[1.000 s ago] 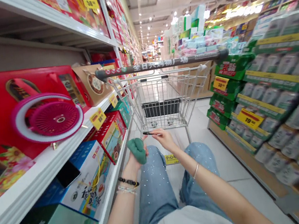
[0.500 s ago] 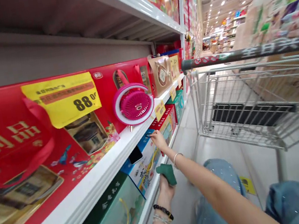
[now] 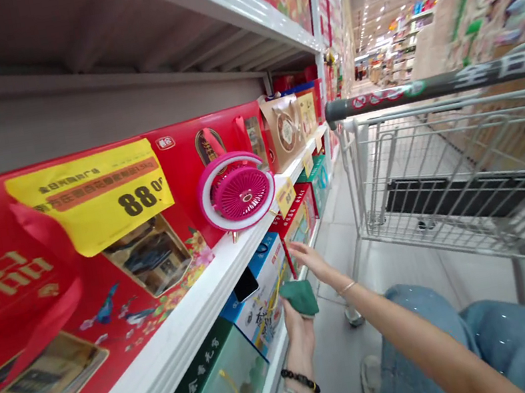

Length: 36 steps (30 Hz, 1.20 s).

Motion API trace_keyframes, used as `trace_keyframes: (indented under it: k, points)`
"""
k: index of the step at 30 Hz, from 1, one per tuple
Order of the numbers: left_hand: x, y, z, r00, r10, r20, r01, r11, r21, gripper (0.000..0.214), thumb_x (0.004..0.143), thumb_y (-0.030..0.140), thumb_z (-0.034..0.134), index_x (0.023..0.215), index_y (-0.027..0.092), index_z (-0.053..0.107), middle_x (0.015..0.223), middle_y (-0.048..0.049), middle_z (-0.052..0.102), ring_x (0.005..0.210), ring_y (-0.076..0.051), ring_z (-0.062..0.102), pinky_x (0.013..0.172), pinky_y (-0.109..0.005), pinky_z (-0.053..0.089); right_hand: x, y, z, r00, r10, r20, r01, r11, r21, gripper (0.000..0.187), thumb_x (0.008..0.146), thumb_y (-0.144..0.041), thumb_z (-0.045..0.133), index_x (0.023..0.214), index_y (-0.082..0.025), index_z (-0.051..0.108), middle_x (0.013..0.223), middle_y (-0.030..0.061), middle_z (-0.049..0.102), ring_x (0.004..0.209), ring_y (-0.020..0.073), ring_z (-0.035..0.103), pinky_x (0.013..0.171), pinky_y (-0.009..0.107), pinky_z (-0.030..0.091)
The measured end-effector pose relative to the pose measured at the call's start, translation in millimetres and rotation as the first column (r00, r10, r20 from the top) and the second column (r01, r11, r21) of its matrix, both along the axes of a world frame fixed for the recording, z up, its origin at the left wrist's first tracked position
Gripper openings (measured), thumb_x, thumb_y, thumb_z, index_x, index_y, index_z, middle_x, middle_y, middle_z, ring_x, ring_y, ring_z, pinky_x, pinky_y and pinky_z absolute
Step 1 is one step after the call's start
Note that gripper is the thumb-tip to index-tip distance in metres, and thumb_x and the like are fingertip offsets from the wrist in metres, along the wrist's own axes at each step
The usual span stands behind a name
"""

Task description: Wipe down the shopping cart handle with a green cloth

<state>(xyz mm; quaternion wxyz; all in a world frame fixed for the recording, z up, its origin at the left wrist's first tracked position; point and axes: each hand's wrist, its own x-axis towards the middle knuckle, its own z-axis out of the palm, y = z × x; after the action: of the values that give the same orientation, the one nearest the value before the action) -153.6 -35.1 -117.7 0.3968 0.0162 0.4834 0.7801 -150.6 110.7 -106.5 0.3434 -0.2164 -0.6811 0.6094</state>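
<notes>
My left hand [image 3: 299, 325] is closed around a small folded green cloth [image 3: 300, 297], low in front of the shelf. My right hand [image 3: 312, 261] is empty, its fingers stretched toward the front of a red box [image 3: 296, 214] on the lower shelf. Beside it stands a blue and white box [image 3: 260, 298]. On its blue top lie a small dark loop [image 3: 263, 246] and a black phone-like slab [image 3: 245, 285]. A magenta folding fan [image 3: 242, 193] with a white ring stands on the shelf edge above.
Red gift boxes [image 3: 174, 158] with a yellow price tag [image 3: 115, 195] line the upper white shelf [image 3: 165, 335]. A green box [image 3: 214, 381] sits at lower left. To the right stands a metal shopping cart [image 3: 436, 145], close to my knees [image 3: 429, 309].
My right hand has let go of the small dark loop, which now lies on the blue box, and has drawn back to the right. The left hand still holds the green cloth.
</notes>
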Motion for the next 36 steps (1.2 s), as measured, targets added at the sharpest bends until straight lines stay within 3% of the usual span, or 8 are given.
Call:
trace_keyframes:
  k: [2, 5, 12, 19, 26, 31, 33, 36]
  points:
    - [7.1, 11.3, 12.9, 0.996, 0.087, 0.021, -0.088, 0.992, 0.088, 0.043, 0.086, 0.063, 0.053, 0.099, 0.025, 0.070, 0.105, -0.0087, 0.073, 0.100, -0.021, 0.068, 0.077, -0.031, 0.057, 44.6, -5.6, 4.3, 0.986, 0.141, -0.089, -0.160, 0.948, -0.275, 0.052, 0.081, -0.065, 0.057, 0.112, -0.023, 0.066, 0.106, 0.0079, 0.072, 0.093, 0.0207, 0.069, 0.085, 0.040, 0.053]
    - [30.2, 31.4, 36.6, 0.997, -0.021, -0.080, 0.037, 0.979, 0.199, 0.041, 0.079, 0.055, 0.071, 0.107, 0.026, 0.067, 0.113, -0.0070, 0.072, 0.105, -0.019, 0.068, 0.084, -0.029, 0.055, 105.6, -13.3, 23.6, 0.955, 0.193, -0.224, -0.275, 0.855, -0.439, 0.056, 0.068, -0.062, 0.076, 0.106, -0.023, 0.066, 0.104, 0.0060, 0.073, 0.090, 0.0190, 0.069, 0.085, 0.036, 0.052]
    - [97.3, 72.4, 101.3, 0.938, -0.171, -0.301, 0.260, 0.921, 0.289, 0.058, 0.057, 0.039, 0.090, 0.108, 0.024, 0.065, 0.108, -0.0043, 0.071, 0.100, -0.018, 0.067, 0.085, -0.026, 0.052, 200.5, -7.1, 94.4, 0.933, -0.186, -0.309, 0.106, 0.960, -0.260, 0.063, 0.051, -0.025, 0.089, 0.108, -0.027, 0.061, 0.092, -0.0014, 0.072, 0.086, 0.0180, 0.068, 0.083, 0.033, 0.052]
    - [137.1, 83.3, 176.1, 0.650, -0.290, -0.703, 0.542, 0.825, 0.160, 0.045, 0.051, 0.034, 0.092, 0.089, 0.018, 0.074, 0.084, -0.0043, 0.073, 0.079, -0.018, 0.067, 0.072, -0.025, 0.052, 281.8, -20.1, 139.2, 0.820, -0.376, -0.432, 0.412, 0.911, -0.011, 0.079, 0.053, -0.025, 0.089, 0.125, -0.031, 0.056, 0.101, 0.0012, 0.070, 0.094, 0.0202, 0.067, 0.092, 0.037, 0.052]
    - [219.9, 107.2, 201.8, 0.800, -0.433, -0.415, 0.582, 0.727, 0.364, 0.060, 0.049, 0.054, 0.089, 0.091, 0.018, 0.067, 0.078, -0.0016, 0.071, 0.068, -0.015, 0.065, 0.065, -0.025, 0.051, 327.2, -31.1, 146.5, 0.763, -0.267, -0.588, 0.286, 0.956, -0.062, 0.073, 0.056, -0.061, 0.085, 0.119, -0.030, 0.064, 0.123, 0.0103, 0.068, 0.116, 0.0313, 0.063, 0.095, 0.048, 0.053]
    - [272.1, 123.3, 232.6, 0.747, -0.326, -0.579, 0.607, 0.689, 0.395, 0.042, 0.064, 0.050, 0.082, 0.084, 0.018, 0.064, 0.079, -0.0020, 0.065, 0.075, -0.016, 0.062, 0.070, -0.026, 0.051, 335.0, -19.2, 177.6, 0.532, -0.561, -0.635, 0.603, 0.777, -0.181, 0.052, 0.069, -0.052, 0.077, 0.113, -0.027, 0.064, 0.109, 0.0073, 0.073, 0.112, 0.0271, 0.064, 0.095, 0.045, 0.053]
    - [271.3, 126.6, 253.1, 0.612, -0.169, -0.773, 0.614, 0.716, 0.330, 0.027, 0.070, 0.037, 0.080, 0.083, 0.020, 0.065, 0.086, -0.0051, 0.064, 0.087, -0.021, 0.063, 0.081, -0.032, 0.052, 358.8, -12.2, 195.3, 0.463, -0.632, -0.621, 0.711, 0.684, -0.166, 0.050, 0.071, -0.051, 0.073, 0.113, -0.025, 0.062, 0.106, 0.0070, 0.073, 0.103, 0.0263, 0.067, 0.088, 0.043, 0.055]
    - [246.6, 133.6, 290.0, 0.250, 0.207, -0.946, 0.571, 0.758, 0.316, 0.027, 0.071, 0.022, 0.075, 0.096, 0.024, 0.066, 0.118, -0.0106, 0.063, 0.125, -0.030, 0.051, 0.114, -0.048, 0.031, 418.5, -0.9, 220.4, 0.281, -0.760, -0.586, 0.938, 0.348, 0.000, 0.052, 0.068, -0.050, 0.075, 0.110, -0.023, 0.059, 0.100, 0.0061, 0.071, 0.093, 0.0239, 0.066, 0.085, 0.041, 0.055]
